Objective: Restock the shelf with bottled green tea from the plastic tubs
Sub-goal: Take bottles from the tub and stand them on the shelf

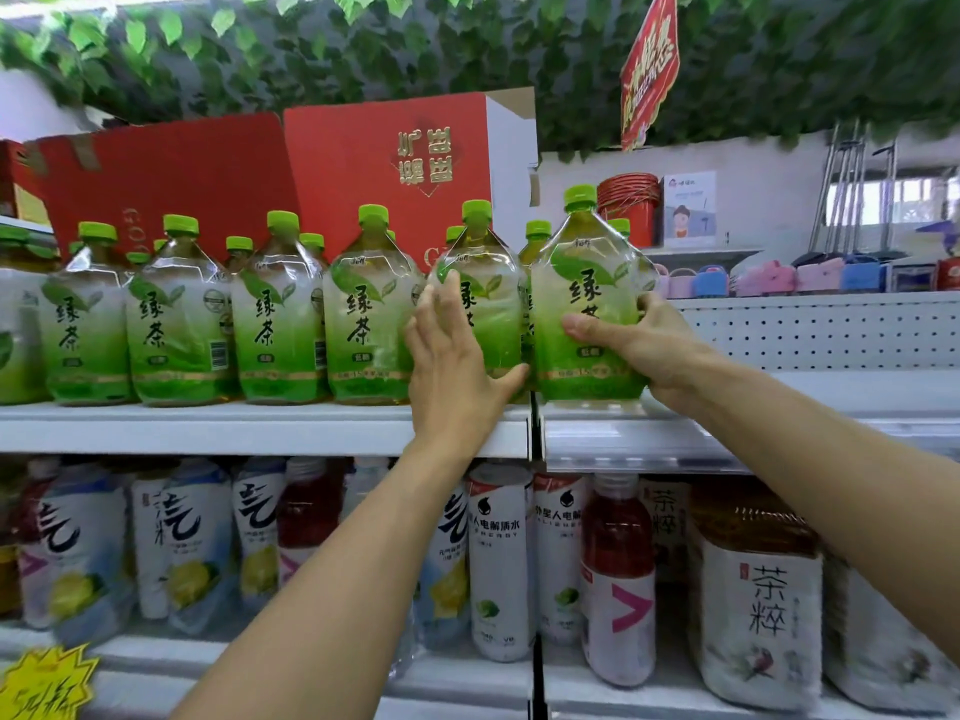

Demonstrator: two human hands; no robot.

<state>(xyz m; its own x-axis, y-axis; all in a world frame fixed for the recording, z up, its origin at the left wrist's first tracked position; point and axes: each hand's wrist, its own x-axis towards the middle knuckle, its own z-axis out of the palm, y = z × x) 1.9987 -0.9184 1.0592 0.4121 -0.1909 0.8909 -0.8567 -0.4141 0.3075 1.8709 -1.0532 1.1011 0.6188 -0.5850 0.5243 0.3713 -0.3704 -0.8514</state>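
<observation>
Your right hand (641,345) grips the end bottle (587,304) low on its label, thumb across the front and fingers curled round the far side; its base sits at the front edge of the shelf (260,426), at the right end of the row. The bottle is clear plastic with sloped shoulders, a bright green cap, amber tea showing at the neck, and a label fading from white to green with dark characters and a leaf. Your left hand (454,356) lies flat and spread against the next bottle (480,304), fingers straight, thumb under its right side. Six green tea bottles stand fully in view in the front row, with a partly cut-off one at the left edge; more caps show behind, too hidden to count. Two red boxes (389,163) stand behind them. Mixed drinks (498,558) fill the lower shelf.
</observation>
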